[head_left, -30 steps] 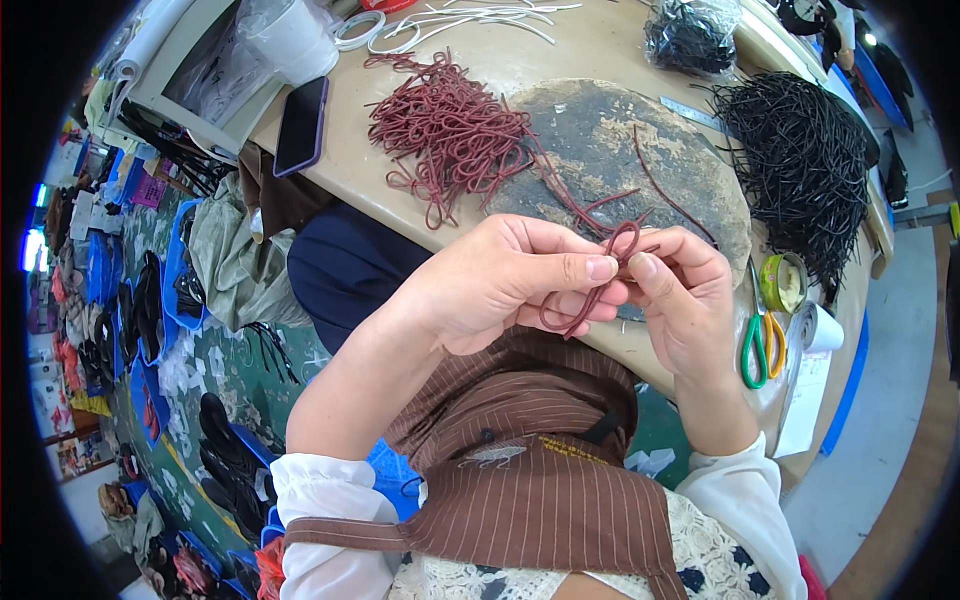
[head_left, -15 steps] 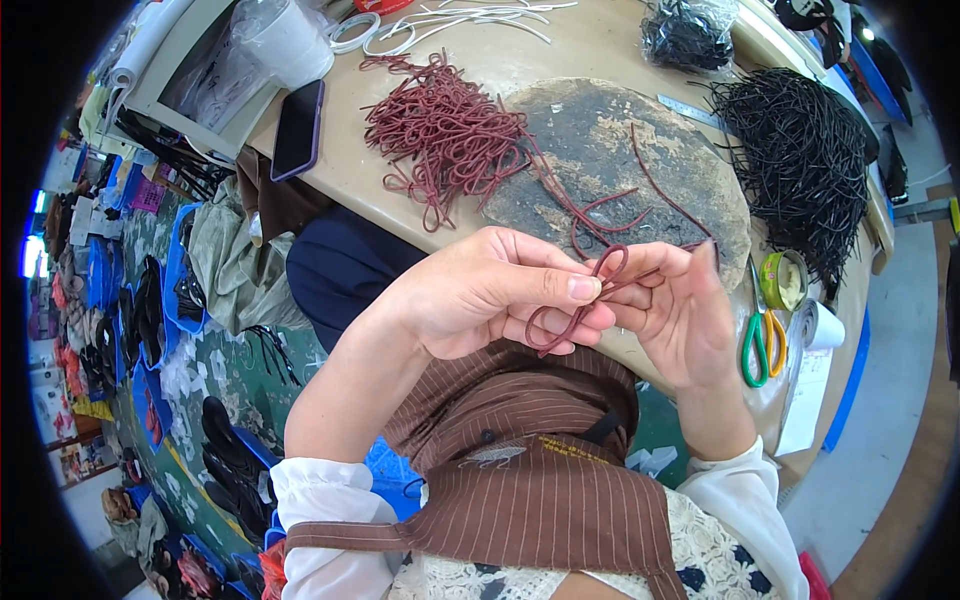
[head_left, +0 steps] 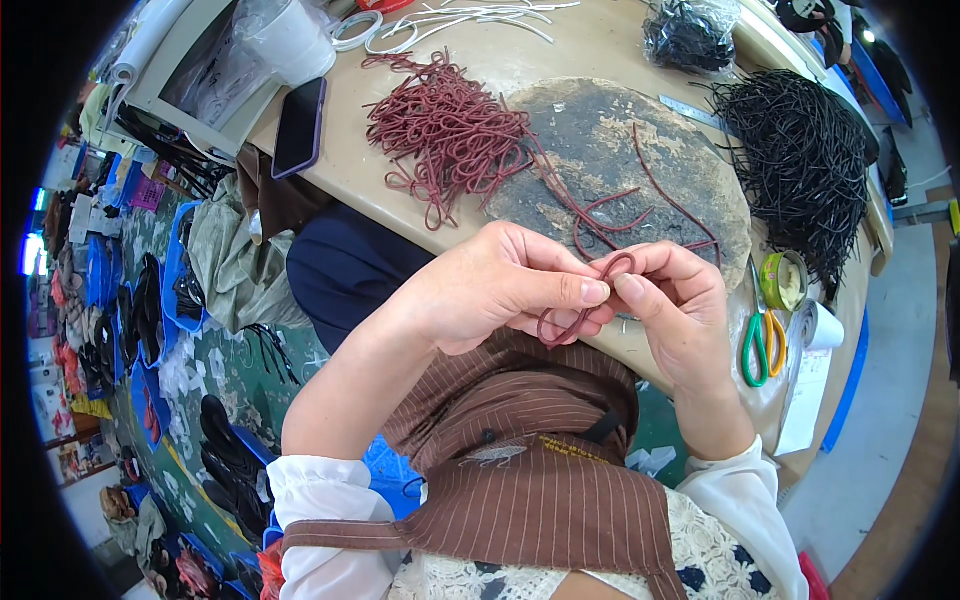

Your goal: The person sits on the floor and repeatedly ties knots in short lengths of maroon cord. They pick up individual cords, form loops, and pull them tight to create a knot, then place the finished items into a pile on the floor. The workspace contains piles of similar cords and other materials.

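Between both hands, above my lap at the table's near edge, is a thin dark-red cord (head_left: 566,332) bent into loops. My left hand (head_left: 510,290) pinches it between thumb and fingers, with one loop hanging below the fingertips. My right hand (head_left: 680,310) has thumb and forefinger closed on the upper loop, close against the left thumb. Any knot is hidden by the fingertips. Past my hands, loose dark-red cords (head_left: 605,215) lie on a round, worn dark board (head_left: 690,160). A heap of looped dark-red cords (head_left: 445,135) sits left of the board.
Right of the board lie a pile of black cords (head_left: 800,165), scissors (head_left: 763,345) with green and orange handles, an open tin (head_left: 784,280) and a white roll (head_left: 820,327). A phone (head_left: 299,128) rests at the table's left edge. White cords (head_left: 470,22) lie at the back.
My right thumb has come down onto the cord's upper loop, and the right fingers have closed in toward the left hand. The left hand stays nearly in place.
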